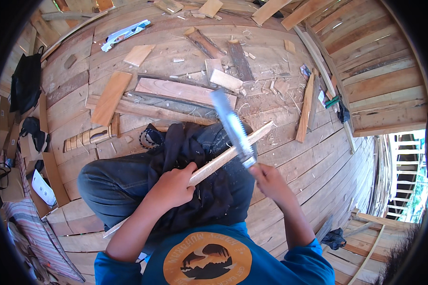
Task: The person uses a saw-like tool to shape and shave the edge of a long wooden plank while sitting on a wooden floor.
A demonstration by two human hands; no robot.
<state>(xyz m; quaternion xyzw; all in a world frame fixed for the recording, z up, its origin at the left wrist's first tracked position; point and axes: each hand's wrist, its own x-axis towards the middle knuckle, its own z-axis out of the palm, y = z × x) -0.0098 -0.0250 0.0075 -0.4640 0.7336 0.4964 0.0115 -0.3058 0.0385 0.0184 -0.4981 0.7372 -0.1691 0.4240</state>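
Seated cross-legged on a plank floor, I have a long thin wooden strip (214,169) slanting across my lap. My left hand (172,188) is closed around its middle; the lower end runs behind my left forearm. In my right hand (271,183) is the handle of a big knife (229,116), its broad shiny blade toothed along one edge. The blade points up and away, crossing over the strip near its far end; whether it touches the wood I cannot tell. A dark cloth (176,147) lies over my legs, sprinkled with wood shavings.
Boards (176,90), bark-edged offcuts (240,59) and shavings litter the floor ahead. A banded wooden piece like a sheath (88,138) lies by my left knee. Cardboard boxes (54,180) and a black bag (26,80) stand left. Long boards (305,109) lie at right before a plank wall (385,76).
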